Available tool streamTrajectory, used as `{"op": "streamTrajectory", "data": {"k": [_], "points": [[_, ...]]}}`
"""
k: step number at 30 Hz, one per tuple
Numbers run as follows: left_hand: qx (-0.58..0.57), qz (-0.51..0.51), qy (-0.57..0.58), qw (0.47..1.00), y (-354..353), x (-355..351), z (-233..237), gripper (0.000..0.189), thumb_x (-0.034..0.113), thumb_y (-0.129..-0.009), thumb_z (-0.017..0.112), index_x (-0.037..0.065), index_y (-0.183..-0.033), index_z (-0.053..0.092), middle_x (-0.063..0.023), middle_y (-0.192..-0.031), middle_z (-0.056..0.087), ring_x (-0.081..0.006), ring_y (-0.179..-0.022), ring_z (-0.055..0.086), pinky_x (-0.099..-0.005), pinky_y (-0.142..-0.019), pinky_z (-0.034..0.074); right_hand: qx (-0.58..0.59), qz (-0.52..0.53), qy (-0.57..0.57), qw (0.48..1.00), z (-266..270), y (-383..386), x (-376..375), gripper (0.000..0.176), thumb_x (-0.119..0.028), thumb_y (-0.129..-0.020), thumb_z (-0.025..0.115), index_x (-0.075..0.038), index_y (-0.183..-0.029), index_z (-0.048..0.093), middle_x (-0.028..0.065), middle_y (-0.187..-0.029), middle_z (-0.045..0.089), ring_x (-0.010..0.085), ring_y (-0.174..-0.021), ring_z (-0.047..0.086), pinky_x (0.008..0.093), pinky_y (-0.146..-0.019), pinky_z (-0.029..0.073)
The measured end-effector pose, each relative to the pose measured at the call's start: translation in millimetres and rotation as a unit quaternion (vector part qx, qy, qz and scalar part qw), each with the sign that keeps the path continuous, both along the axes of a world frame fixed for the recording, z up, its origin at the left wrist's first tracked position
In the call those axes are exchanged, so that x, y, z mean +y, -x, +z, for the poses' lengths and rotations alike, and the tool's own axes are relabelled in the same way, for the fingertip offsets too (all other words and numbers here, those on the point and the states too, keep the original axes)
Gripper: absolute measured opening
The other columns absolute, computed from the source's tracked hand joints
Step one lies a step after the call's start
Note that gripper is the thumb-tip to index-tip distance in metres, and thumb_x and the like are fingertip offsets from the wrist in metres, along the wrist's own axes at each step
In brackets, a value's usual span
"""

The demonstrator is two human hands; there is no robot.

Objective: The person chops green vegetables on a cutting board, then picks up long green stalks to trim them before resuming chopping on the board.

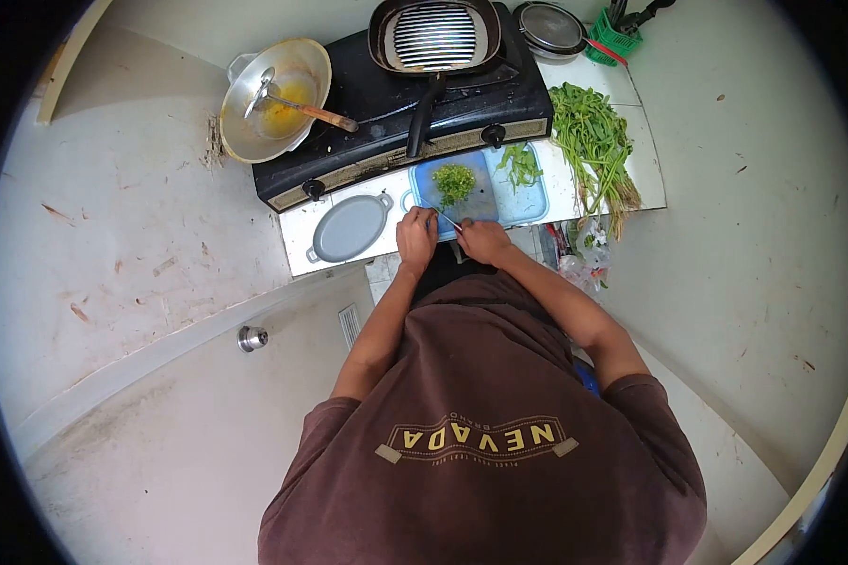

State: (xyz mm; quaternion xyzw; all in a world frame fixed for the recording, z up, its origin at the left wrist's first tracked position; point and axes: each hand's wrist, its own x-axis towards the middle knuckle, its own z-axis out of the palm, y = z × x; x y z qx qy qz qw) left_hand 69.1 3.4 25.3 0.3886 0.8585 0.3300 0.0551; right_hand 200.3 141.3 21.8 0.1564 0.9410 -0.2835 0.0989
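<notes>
My right hand (483,242) is closed around the reddish handle of a small knife. The knife's thin blade (448,217) points left over the near edge of a blue-rimmed chopping board (481,196). Just left of the blade, my left hand (417,237) has its fingers curled together at the board's edge; what they hold is hidden. A mound of finely chopped greens (454,185) lies on the board beyond both hands. To its right, some loose green leaves (520,167) rest in a light blue tray (533,206).
A grey oval plate (350,229) lies at the left. Behind stands a black gas stove (349,80) with a ridged grill pan (433,38). A wok (309,71) holds a ladle (316,113). Leafy greens (589,132) with roots are piled right, near a green basket (614,42).
</notes>
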Motion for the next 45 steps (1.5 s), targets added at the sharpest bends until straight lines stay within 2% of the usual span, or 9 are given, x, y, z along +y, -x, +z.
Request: {"op": "streamTrajectory", "data": {"k": [4,6,10,13,19,33,45], "points": [[0.005,0.000,-0.002,1.000,-0.3,-2.0,-3.1,0.008,0.008,-0.089,0.070,0.005,-0.094,0.074,-0.0134,-0.092,0.069,-0.0365,-0.084,0.068,-0.0458,-0.076,0.053,-0.023,0.005,0.002,1.000,6.1,1.4,1.4,0.036,-0.031,-0.099,0.055,0.003,-0.100,0.063,0.0254,-0.086,0.072,0.0428,-0.083,0.072,0.0529,-0.077,0.057],[-0.004,0.004,-0.017,1.000,0.5,-1.6,-5.5,0.007,0.006,-0.087,0.070,0.005,-0.092,0.075,-0.0119,-0.091,0.070,-0.0350,-0.084,0.068,-0.0455,-0.076,0.053,-0.031,0.000,-0.002,1.000,5.4,-2.0,2.1,0.036,-0.032,-0.099,0.055,0.003,-0.100,0.063,0.0256,-0.086,0.072,0.0434,-0.083,0.072,0.0530,-0.077,0.057],[-0.033,0.013,-0.018,0.999,0.1,-2.9,-4.8,0.007,0.006,-0.087,0.070,0.005,-0.093,0.075,-0.0133,-0.092,0.069,-0.0364,-0.084,0.068,-0.0457,-0.076,0.053,0.006,-0.013,0.002,1.000,-3.3,-7.0,1.4,0.038,-0.033,-0.100,0.054,0.004,-0.097,0.062,0.0260,-0.081,0.071,0.0447,-0.077,0.071,0.0536,-0.072,0.057],[-0.047,0.016,-0.018,0.999,1.2,-2.3,-4.3,0.007,0.006,-0.087,0.070,0.005,-0.093,0.075,-0.0145,-0.091,0.069,-0.0375,-0.083,0.068,-0.0461,-0.075,0.053,-0.012,-0.031,0.008,0.999,-5.1,1.6,0.7,0.038,-0.033,-0.100,0.053,0.004,-0.097,0.063,0.0260,-0.081,0.071,0.0450,-0.079,0.071,0.0539,-0.073,0.056],[-0.055,0.017,-0.016,0.998,1.6,-2.4,-3.9,0.007,0.006,-0.088,0.069,0.004,-0.092,0.074,-0.0150,-0.091,0.069,-0.0383,-0.082,0.068,-0.0464,-0.075,0.053,0.003,0.003,0.012,1.000,4.3,-1.1,-2.4,0.039,-0.034,-0.101,0.053,0.004,-0.098,0.063,0.0263,-0.081,0.071,0.0449,-0.079,0.071,0.0534,-0.073,0.057],[-0.092,0.045,-0.015,0.995,0.1,0.2,-0.2,0.005,0.007,-0.089,0.070,0.005,-0.091,0.073,-0.0150,-0.087,0.067,-0.0353,-0.073,0.067,-0.0445,-0.070,0.053,0.002,0.005,-0.006,1.000,-6.7,-3.7,-1.3,0.039,-0.034,-0.101,0.053,0.004,-0.096,0.064,0.0259,-0.082,0.071,0.0439,-0.077,0.071,0.0532,-0.073,0.057],[-0.026,0.001,-0.022,0.999,3.5,-4.8,-8.2,0.005,0.007,-0.087,0.072,0.004,-0.091,0.074,-0.0127,-0.089,0.069,-0.0357,-0.081,0.067,-0.0457,-0.073,0.052,-0.010,0.002,0.019,1.000,2.4,-0.9,-4.4,0.040,-0.034,-0.101,0.053,0.004,-0.099,0.063,0.0262,-0.080,0.071,0.0450,-0.077,0.071,0.0536,-0.072,0.057]]}}
